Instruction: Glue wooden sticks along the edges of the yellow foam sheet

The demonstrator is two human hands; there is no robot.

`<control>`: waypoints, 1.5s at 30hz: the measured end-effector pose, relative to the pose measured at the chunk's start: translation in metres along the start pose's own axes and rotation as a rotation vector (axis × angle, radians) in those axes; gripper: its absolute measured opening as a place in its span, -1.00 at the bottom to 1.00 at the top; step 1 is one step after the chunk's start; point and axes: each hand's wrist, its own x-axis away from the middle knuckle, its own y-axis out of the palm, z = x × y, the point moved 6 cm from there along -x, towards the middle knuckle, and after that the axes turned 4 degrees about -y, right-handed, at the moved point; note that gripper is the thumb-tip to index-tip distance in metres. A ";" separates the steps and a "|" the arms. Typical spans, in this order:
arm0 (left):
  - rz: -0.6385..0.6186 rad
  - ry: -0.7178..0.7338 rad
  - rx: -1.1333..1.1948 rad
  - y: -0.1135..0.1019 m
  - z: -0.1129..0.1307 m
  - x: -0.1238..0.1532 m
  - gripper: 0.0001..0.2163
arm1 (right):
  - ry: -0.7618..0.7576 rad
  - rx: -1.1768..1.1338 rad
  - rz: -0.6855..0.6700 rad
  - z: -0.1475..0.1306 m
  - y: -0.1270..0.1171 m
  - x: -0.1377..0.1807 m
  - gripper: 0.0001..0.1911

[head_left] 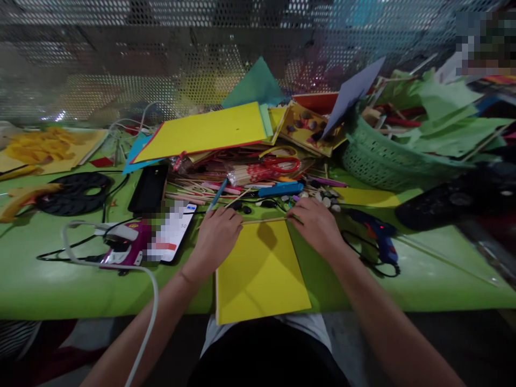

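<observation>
A yellow sheet (262,274) lies on the green table in front of me, its near edge hanging over the table's edge. A thin wooden stick (264,220) runs along its far edge. My left hand (217,236) presses down on the stick's left end with curled fingers. My right hand (316,226) pinches the stick's right end at the sheet's far right corner.
A phone (171,236) and cables lie left of the sheet, a blue glue gun (381,236) to the right. Behind are loose sticks, red scissors (282,164), a blue cutter (280,189), pebbles, stacked coloured sheets (205,131) and a green basket (379,161). A perforated metal wall stands at the back.
</observation>
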 end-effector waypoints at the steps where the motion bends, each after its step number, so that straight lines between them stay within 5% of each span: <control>1: 0.002 0.001 0.000 0.000 0.000 0.000 -0.88 | 0.000 0.005 -0.004 0.000 0.000 0.000 -0.91; 23: 0.036 0.005 -0.017 0.004 0.003 -0.004 -0.87 | -0.044 0.091 -0.087 -0.007 0.006 -0.006 -0.90; 32: 0.092 -0.059 0.372 -0.008 -0.009 -0.007 -0.91 | -0.001 -0.259 0.148 0.007 -0.023 -0.001 -0.89; 38: 0.080 -0.053 0.409 -0.019 -0.008 -0.011 -0.92 | 0.020 -0.390 0.210 0.009 -0.035 0.003 -0.91; 45: 0.029 0.046 0.348 -0.029 0.038 -0.032 -0.88 | -0.016 -0.387 0.217 -0.009 -0.036 0.003 -0.91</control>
